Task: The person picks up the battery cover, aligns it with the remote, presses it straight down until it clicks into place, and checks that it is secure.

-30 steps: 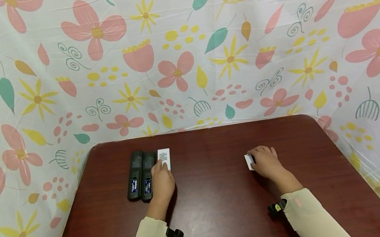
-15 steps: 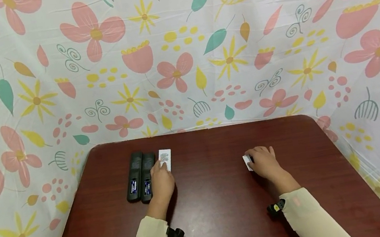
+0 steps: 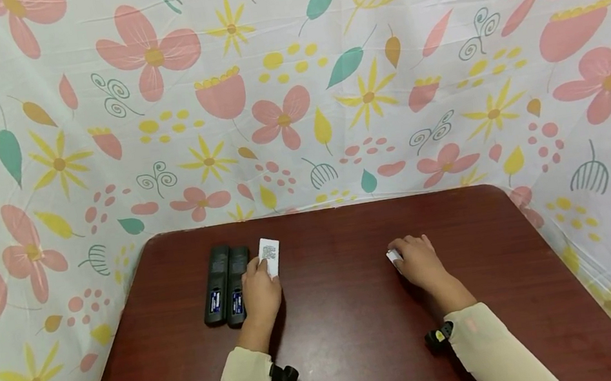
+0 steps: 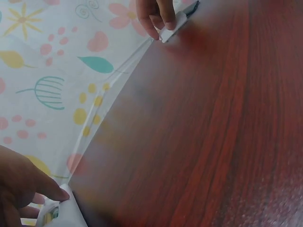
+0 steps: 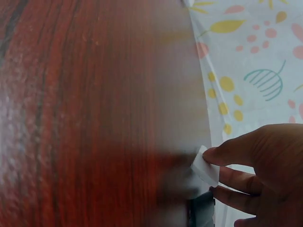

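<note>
My left hand point(image 3: 261, 293) grips a long white remote control point(image 3: 270, 251), its printed back facing up, just right of two black remotes. In the left wrist view, an opening with something yellowish-green inside shows in the white remote point(image 4: 72, 212). At the table's right side, my right hand point(image 3: 423, 264) pinches a small white battery cover point(image 3: 393, 256). Thumb and fingers hold this white cover point(image 5: 206, 169) tilted in the right wrist view, and a small black piece point(image 5: 202, 208) lies beside it under the fingers.
The left black remote point(image 3: 216, 281) and the right black remote point(image 3: 236, 281) lie side by side, battery bays uncovered with blue batteries inside. A flower-patterned cloth point(image 3: 294, 107) hangs around the brown table point(image 3: 344, 341). Each wrist wears a black camera.
The white remote has shifted slightly right, its far end turning to the right. My right hand has moved left with the white cover. The black remotes stay in place.
</note>
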The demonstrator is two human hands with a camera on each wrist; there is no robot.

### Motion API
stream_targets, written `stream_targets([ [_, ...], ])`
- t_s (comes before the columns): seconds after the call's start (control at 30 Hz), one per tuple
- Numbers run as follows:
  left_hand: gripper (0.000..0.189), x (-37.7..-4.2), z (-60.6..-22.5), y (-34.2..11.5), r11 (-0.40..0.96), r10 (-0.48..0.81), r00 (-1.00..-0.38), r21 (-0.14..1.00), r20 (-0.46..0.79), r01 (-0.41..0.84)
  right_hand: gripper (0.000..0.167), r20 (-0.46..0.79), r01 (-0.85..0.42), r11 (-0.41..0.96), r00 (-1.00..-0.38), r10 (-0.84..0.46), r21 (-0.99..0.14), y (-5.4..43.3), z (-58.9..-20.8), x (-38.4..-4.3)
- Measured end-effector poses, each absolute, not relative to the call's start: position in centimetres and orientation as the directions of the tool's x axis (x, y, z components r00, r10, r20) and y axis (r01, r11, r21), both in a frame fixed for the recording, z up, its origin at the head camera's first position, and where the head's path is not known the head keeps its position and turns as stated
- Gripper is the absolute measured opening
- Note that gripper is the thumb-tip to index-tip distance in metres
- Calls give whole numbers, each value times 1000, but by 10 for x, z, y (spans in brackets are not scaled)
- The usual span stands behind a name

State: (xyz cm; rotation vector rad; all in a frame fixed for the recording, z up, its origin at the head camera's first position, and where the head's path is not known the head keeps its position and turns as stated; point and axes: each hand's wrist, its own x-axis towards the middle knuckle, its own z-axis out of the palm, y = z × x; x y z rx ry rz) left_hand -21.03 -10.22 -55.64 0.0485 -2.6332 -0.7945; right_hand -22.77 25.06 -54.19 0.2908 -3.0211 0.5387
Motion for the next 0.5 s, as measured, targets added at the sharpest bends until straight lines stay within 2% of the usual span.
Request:
stream_targets([
  [0.2,59,-213,-555,-102,782,-188,-942,623,278,28,23,155,-237,908,-969,-194,-345,246,-541,-226],
  [0.5,53,-214,-556,-104,764,-208,-946,645,248,2,20,163,-218,912,-972,-170,-347,240,-541,-224],
])
